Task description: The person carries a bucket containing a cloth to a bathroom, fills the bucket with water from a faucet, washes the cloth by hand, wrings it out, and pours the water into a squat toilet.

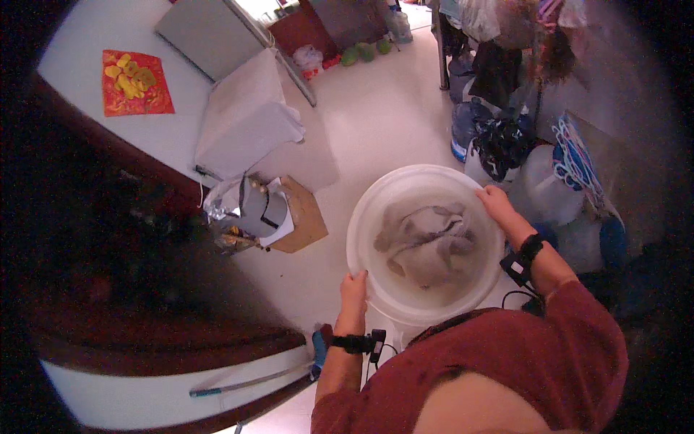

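A round white basin [364, 217] is held in front of my body, gripped at its rim from both sides. Cloudy water fills part of it, and a soaked greyish cloth [431, 247] lies bunched in the water. My left hand [354, 290] grasps the near left part of the rim. On the far right side, my right hand [494, 202] is closed around the rim. Each wrist wears a black strap with a small device and cable. The basin's underside is hidden.
A cardboard box [306, 217] with assorted items stands left on the floor. Plastic bags [499, 144], translucent containers [550, 184] and clothes hangers [577, 157] crowd the right. A cloth-covered piece of furniture [244, 108] is beyond the box. Green round fruits [366, 51] lie by the far cabinet.
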Demonstrator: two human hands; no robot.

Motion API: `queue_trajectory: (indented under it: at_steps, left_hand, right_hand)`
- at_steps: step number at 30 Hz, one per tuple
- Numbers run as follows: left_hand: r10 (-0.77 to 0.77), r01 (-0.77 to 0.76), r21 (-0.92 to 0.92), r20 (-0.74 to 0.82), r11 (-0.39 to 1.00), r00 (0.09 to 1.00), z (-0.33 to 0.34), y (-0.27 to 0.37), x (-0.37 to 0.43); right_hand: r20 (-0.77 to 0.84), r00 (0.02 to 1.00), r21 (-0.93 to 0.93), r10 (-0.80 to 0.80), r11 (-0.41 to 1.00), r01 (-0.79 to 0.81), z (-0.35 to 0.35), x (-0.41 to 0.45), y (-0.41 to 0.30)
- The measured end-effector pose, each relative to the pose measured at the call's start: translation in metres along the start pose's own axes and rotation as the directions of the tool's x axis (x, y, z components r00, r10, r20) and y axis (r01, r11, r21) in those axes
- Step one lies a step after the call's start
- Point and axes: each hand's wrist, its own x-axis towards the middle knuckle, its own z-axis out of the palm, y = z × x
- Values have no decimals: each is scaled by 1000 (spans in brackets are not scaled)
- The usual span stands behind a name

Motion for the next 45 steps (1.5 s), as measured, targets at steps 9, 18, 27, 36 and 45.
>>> queue_trajectory:
  at_steps: [9, 18, 27, 36, 45]
  left_hand:
    - [-19, 21, -17, 140, 1000, 990, 59, 117, 167]
    - [-61, 35, 127, 208, 991, 976, 119, 225, 331]
    - [-100, 102, 2, 222, 995, 970, 191, 313, 485]
    - [-22, 16, 20, 337, 1000, 941, 280, 427, 626]
    - [-72, 40, 99, 344, 994, 936, 391, 534, 744]
  right_hand:
    - [-94, 987, 80, 128, 989, -120, 21, 158, -41]
    - [-137, 986, 56, 98, 994, -91, 45, 349, -91]
    - [-160, 980, 49, 120, 992, -114, 58, 529, -134]
    - [-229, 939, 156, 255, 962, -223, 54, 675, -154]
    - [-222, 942, 237, 252, 951, -198, 28, 866, -170]
